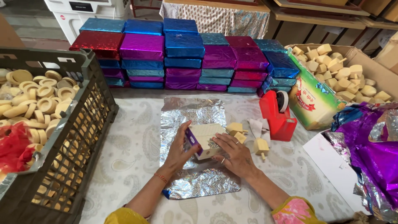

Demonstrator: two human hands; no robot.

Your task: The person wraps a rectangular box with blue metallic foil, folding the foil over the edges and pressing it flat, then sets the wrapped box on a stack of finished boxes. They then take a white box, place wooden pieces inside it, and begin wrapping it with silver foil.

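Fingers (187, 139) of left hand (179, 150) curled around box (204, 140), gripping its purple end. Right hand (235, 154) flat, fingers spread, pressing box onto foil sheet (195, 112).

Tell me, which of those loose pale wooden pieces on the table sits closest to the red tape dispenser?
The block with a peg, lying just left of the red tape dispenser at its base. The other two pieces lie farther left, beside the right hand.
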